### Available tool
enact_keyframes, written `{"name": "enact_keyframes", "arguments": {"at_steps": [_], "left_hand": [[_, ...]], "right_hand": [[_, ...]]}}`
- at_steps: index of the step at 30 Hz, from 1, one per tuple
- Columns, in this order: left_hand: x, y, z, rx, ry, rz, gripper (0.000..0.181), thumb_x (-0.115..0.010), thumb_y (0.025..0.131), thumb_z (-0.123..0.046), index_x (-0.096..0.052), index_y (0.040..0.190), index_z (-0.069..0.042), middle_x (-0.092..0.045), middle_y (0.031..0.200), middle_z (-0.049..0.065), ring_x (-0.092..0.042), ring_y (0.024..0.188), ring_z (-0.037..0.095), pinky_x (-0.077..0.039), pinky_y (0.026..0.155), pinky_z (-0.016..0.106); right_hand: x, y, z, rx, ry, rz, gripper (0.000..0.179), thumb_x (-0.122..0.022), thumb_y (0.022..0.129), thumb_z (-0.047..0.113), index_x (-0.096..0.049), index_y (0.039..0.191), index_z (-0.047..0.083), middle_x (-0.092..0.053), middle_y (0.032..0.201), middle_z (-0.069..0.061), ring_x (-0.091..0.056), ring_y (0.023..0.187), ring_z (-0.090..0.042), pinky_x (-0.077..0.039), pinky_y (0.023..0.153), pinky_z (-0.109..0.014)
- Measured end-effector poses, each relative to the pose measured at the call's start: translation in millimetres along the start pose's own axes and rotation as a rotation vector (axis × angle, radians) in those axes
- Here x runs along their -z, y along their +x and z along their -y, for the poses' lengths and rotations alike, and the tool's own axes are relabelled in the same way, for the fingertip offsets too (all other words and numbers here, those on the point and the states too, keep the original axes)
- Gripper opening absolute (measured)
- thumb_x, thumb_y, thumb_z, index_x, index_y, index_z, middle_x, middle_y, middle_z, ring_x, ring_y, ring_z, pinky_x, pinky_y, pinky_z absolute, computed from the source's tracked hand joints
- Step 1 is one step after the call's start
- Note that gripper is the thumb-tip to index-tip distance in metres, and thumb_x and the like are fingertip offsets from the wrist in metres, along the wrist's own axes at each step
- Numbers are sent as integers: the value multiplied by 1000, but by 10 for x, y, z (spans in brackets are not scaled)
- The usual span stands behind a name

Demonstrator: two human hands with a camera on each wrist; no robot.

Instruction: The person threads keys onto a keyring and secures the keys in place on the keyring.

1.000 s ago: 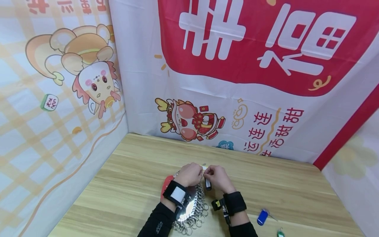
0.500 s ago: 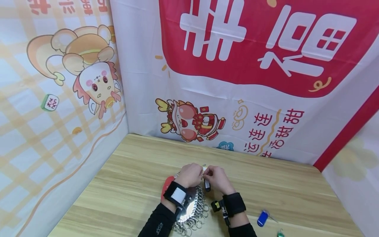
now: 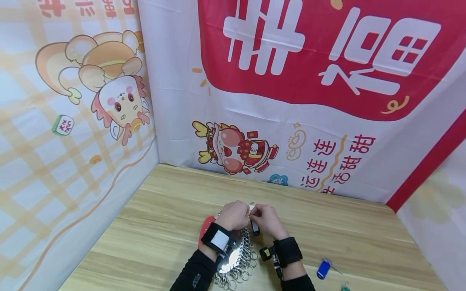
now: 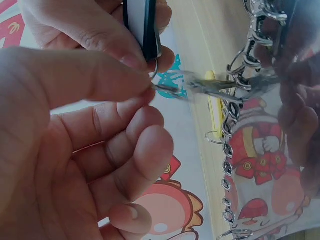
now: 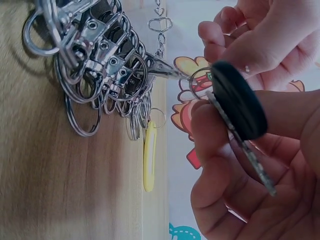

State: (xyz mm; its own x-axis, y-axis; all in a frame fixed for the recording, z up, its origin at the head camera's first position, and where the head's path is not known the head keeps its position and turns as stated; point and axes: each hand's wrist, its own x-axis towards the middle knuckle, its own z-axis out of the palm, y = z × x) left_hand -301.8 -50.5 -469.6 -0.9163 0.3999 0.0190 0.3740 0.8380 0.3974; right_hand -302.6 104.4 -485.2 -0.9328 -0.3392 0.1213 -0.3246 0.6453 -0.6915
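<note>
My right hand [image 3: 268,220] grips a black key tag [image 5: 240,102] with a white label, and a metal key [image 5: 252,162] hangs beside it. From the tag's end comes a thin key ring [image 5: 194,90], which my left hand [image 3: 233,215] pinches between thumb and fingertips. A silver clip [image 5: 167,70] reaches this ring from the row of clips and split rings [image 5: 107,65]. Whether the ring is threaded through the clip, I cannot tell. Beneath my left arm lies a shiny, mirror-like panel [image 3: 233,258] edged with those rings; my forearm hides part of it.
A yellow key tag [image 5: 149,160] lies on the wooden table [image 3: 174,210] beyond the hands. To the right lie a blue key tag with a key [image 3: 323,268] and a green one [image 3: 345,287]. A red piece [image 3: 206,226] shows left of the panel. Printed cloth walls [image 3: 174,101] border the table.
Both hands stay nearly in place at the ring. My right fingers have shifted very slightly left, and the black tag's tilt differs a little.
</note>
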Motion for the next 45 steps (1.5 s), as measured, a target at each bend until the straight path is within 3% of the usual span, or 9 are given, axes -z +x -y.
{"name": "enact_keyframes", "arguments": {"at_steps": [10,23,31,40,45], "left_hand": [[14,-19,1,-10,12,15,30,-60,87,-18,-47,60,-15,-42,56,-3,-44,50,12,-34,48,25],[-3,-1,0,-18,39,-13,27,-60,89,-17,-51,64,-15,-43,57,-4,-44,50,12,-33,48,25],[-2,9,-1,-1,-8,-24,29,-60,89,-14,-51,61,-16,-43,56,-3,-44,51,12,-33,48,24],[-5,-8,-10,-21,7,-33,29,-61,88,-15,-52,61,-16,-43,55,-4,-43,50,11,-32,48,24],[-1,4,-6,-26,5,-46,28,-63,89,-17,-53,62,-17,-46,56,-6,-45,52,10,-34,49,24]], "right_hand": [[-12,-11,-7,-41,6,-14,9,-65,87,3,-63,80,7,-59,74,0,-50,61,-13,-41,51,-25],[27,-10,-3,11,-19,6,10,-66,86,3,-63,79,9,-59,72,2,-51,64,-13,-43,54,-26],[26,-11,1,5,-23,16,12,-66,86,5,-61,78,13,-58,73,4,-52,65,-13,-44,55,-26],[27,-10,-21,62,-26,10,12,-68,85,4,-63,78,12,-61,74,5,-54,66,-11,-46,57,-26],[39,-5,-18,47,-18,2,12,-68,85,4,-64,77,11,-61,73,4,-53,65,-12,-45,56,-26]]}}
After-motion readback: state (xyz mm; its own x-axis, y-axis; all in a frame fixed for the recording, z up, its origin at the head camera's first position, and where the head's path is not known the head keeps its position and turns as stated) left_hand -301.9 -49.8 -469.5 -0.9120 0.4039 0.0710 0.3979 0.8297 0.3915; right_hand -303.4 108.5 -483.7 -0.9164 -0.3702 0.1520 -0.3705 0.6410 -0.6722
